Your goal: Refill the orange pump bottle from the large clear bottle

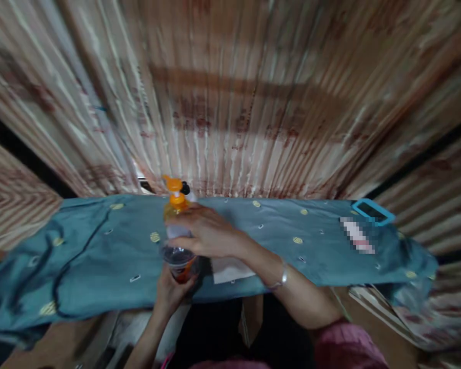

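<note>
My right hand point(203, 230) is wrapped round a pump bottle point(173, 212) with an orange pump top and a yellowish upper body. Directly below it, my left hand point(172, 289) is closed round a clear plastic cup point(180, 264) with dark and orange print on its side. The bottle's lower part is just above or at the cup's mouth; whether it is inside, I cannot tell. Behind the bottle shows a black-topped white item point(186, 188), mostly hidden. A white sheet point(230, 271) lies flat on the table under my right forearm.
A teal patterned cloth point(276, 261) covers the long table. On it at the right are a blue-framed device point(373, 211) and a blurred-out pinkish item point(356, 234). A dark cord point(82, 251) runs across the cloth's left part. A corrugated metal wall point(230, 118) rises behind.
</note>
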A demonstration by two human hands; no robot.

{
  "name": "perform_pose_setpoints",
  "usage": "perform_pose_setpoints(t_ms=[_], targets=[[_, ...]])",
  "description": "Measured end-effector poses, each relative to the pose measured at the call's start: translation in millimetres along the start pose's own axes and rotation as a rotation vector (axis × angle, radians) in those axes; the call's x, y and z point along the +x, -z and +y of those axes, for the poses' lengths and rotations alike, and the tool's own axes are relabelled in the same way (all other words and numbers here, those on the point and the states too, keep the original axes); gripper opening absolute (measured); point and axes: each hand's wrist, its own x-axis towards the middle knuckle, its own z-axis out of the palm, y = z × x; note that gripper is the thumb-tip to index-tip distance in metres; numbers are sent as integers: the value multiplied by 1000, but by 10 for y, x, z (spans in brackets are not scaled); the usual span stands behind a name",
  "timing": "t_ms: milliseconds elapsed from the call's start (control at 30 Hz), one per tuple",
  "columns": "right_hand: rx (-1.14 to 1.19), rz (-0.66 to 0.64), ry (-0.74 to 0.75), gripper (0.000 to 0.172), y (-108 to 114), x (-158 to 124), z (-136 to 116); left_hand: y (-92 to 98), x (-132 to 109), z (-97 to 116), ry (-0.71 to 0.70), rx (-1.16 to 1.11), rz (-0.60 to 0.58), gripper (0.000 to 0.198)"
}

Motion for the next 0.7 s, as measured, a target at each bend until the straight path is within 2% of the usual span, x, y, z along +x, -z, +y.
perform_pose_setpoints(t_ms=[67,133,167,233,300,400,500,567,633,700], targets=[[126,-67,-10,48,28,-1,37,-13,-20,33,-14,-42,-8,57],[177,-61,-54,67,52,7,34,-15,-29,15,-20,-57,-13,61],[165,-41,-76,71,64,13,17,-14,-32,-5,-20,-48,-16,63],[71,-3,-119,67,87,27,-36,-12,-33,-48,-27,-31,-20,67],[-55,-6,-142,55,120,44,-106,-14,-31,-82,-38,-21,-16,70],[-182,-98,-127,38,209,73,-222,-25,-30,-100,-52,-33,-10,73],[-252,-167,-117,30,333,101,-310,-31,-36,-88,-54,-45,-18,75],[-220,-142,-87,26,409,107,-313,-26,-40,-68,-56,-40,-23,73],[-104,-58,-59,26,449,78,-248,-15,-39,-46,-65,-35,-28,70],[162,73,-61,33,419,-10,-112,-4,-34,-29,-72,-31,-31,66]])
